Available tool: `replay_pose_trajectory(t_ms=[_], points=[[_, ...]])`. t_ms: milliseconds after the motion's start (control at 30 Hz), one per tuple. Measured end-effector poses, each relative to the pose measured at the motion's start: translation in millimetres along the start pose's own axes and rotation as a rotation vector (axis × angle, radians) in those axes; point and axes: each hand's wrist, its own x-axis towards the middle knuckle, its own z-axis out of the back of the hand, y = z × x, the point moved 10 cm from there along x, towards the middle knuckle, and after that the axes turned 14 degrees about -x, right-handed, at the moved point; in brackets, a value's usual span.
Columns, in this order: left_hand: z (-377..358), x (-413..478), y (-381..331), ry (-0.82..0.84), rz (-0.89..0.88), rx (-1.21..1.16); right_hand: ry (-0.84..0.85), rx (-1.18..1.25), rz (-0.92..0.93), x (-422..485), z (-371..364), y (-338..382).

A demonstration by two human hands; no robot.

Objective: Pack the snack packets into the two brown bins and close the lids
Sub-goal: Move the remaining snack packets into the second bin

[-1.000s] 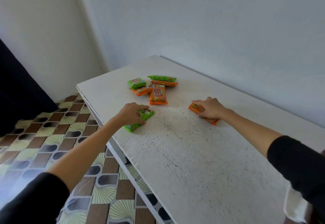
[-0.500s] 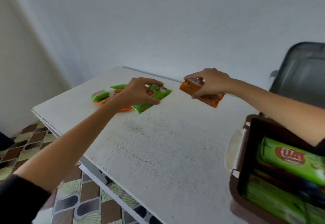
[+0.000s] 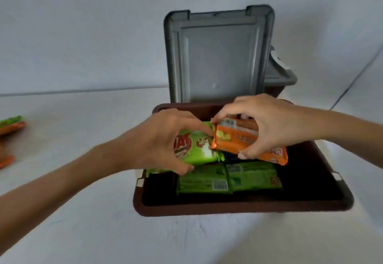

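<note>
Since both have moved from bench to brown bin, I see left hand clutching green packet, right hand pinching orange packet.

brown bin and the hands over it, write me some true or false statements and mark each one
1. The left hand holds a green packet. True.
2. The right hand is empty. False: it pinches an orange packet.
3. The grey lid of the brown bin is closed. False: it stands open behind the bin.
4. Green packets already lie inside the bin. True.
5. No packets lie on the table. False: loose packets lie at the far left.
</note>
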Motion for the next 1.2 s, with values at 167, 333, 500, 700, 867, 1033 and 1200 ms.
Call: replay_pose_trajectory(t_ms=[167, 333, 500, 700, 867, 1033, 1200], points=[[-65.3, 27.0, -7.6, 0.209, -0.017, 0.081, 0.097, -0.009, 0.057, -29.5, -51.6, -7.8], [-90.6, 36.7, 0.6, 0.259, 0.027, 0.201, 0.094, -0.172, 0.031, -30.1, -83.8, -11.0], [-100.1, 31.8, -5.7, 0.199, -0.088, 0.425, 0.084, -0.273, 0.058, -27.8, -94.8, -4.3], [-105.1, 32.1, -0.7, 0.212, -0.078, 0.513, 0.125, -0.389, 0.068, -26.0, -99.8, -3.4], [-111.9, 30.6, 1.6, 0.293, -0.046, 0.615, 0.175, -0.424, 0.052, -24.0, -102.9, -4.1], [-119.1, 35.9, -3.8, 0.28, -0.11, 0.772, 0.212, -0.507, 0.052, -21.8, -107.3, 1.4], [-121.8, 34.4, 3.5, 0.282, -0.087, 0.84, 0.191, -0.541, 0.052, -15.6, -112.5, 5.0]])
